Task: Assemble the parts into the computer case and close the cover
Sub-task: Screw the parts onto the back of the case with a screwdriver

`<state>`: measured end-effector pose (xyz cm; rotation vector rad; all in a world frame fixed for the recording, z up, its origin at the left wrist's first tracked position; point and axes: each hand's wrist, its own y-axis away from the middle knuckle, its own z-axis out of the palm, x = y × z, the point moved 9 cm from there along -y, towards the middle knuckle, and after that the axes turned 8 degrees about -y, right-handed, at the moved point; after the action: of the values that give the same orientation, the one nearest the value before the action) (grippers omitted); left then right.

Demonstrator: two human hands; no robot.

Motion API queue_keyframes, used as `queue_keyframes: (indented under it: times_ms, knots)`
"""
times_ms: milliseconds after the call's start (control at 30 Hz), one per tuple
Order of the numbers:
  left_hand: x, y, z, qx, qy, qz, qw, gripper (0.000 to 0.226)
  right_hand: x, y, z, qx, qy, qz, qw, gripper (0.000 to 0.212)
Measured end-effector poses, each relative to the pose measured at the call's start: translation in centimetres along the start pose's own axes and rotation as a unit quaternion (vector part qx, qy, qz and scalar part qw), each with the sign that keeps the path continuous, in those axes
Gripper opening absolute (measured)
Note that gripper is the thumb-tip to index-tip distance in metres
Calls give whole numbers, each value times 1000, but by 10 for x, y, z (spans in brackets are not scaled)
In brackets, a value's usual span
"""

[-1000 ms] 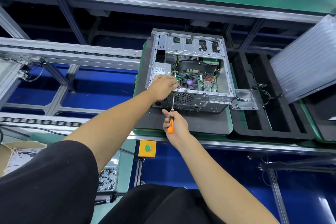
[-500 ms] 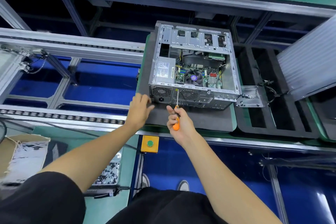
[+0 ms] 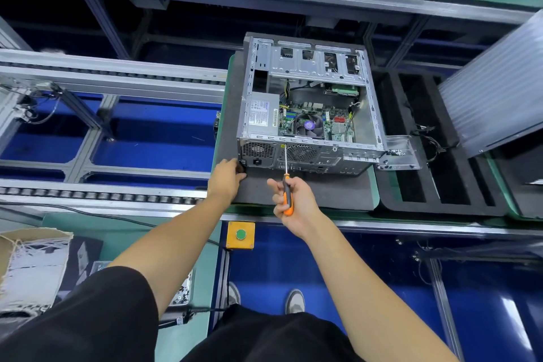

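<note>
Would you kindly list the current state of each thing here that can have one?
computer case: cover off, interior exposed
cooler fan: mounted on the board
screwdriver: gripped, tip at the case's rear top edge
right hand: gripping the screwdriver
left hand: at the case's lower left rear corner
green button: whether pressed, cannot tell

The open computer case (image 3: 308,106) lies on a foam mat (image 3: 323,191) — a small metal bracket (image 3: 398,153) just beside its right end, a slotted foam tray (image 3: 440,156) farther right. A push-button box (image 3: 240,234) sits below the mat's near edge.
</note>
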<state>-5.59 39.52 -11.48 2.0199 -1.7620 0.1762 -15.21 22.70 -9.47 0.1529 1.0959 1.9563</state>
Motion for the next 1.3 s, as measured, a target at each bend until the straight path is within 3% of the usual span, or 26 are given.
queue_keyframes:
  times_ms: [133, 200, 267, 367, 567, 700, 867, 967, 1067, 1200, 1300]
  knots:
    - [0, -2, 0, -22, 22, -14, 999, 22, -5, -5, -23, 53, 187, -39, 980, 12]
    - [7, 6, 4, -40, 174, -17, 984, 8, -6, -6, -32, 74, 276, -49, 957, 14]
    - [19, 17, 8, -66, 320, -5, 945, 5, -8, -7, -35, 75, 317, -59, 943, 16]
    - [29, 26, 9, -61, 428, -9, 902, 9, -12, -9, -33, 59, 355, -67, 931, 10]
    - [27, 31, 13, -93, 613, -69, 782, 14, -22, -14, -25, 32, 390, -95, 915, 6]
    - [32, 32, 9, -124, 605, -48, 785, 9, -20, -15, -26, 19, 405, -80, 911, 4]
    - [32, 30, 4, -139, 544, -16, 827, 8, -21, -13, -28, 14, 416, -73, 907, 4]
    - [37, 27, 0, -183, 457, 20, 870, 9, -22, -11, -34, 22, 426, -71, 902, 5]
    - [45, 24, 1, -237, 405, 36, 883, 9, -18, -9, -44, 31, 390, -48, 919, 6]
    - [53, 26, 15, -283, 436, -12, 855, 15, -6, -7, -52, 37, 312, -15, 949, 6]
    - [57, 34, 37, -274, 560, -92, 777, 17, -8, -7, -52, 47, 283, -20, 958, 7]
